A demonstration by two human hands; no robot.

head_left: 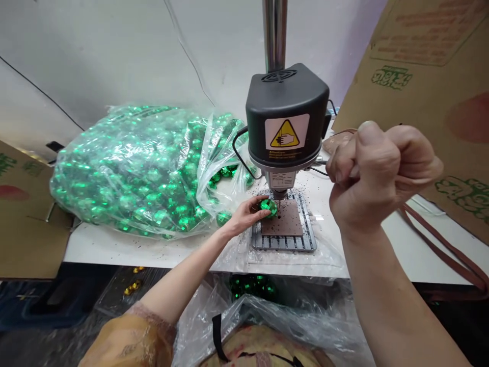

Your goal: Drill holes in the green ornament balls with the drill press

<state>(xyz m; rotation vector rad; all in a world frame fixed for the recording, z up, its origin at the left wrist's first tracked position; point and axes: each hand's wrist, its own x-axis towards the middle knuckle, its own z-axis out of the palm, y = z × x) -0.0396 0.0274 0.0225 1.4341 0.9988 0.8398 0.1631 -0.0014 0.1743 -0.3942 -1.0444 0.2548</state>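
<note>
Broadly, a pale, smooth wall (126,51) fills the upper frame behind a white tabletop (133,250) crossing the middle. Printed brown cardboard (412,41) stands at right; a clear plastic bag of shiny green faceted balls (130,168) bulges at left. Right of centre rises a black-headed drill press (286,114), dark specks (303,184) scattered about its grey slotted base (284,243). At right, the person's right hand (376,173) is curled around its metal lever (320,161); near centre, the left hand (250,213) grips one green faceted ball (269,207) beside the thin drill bit (279,204).
</note>
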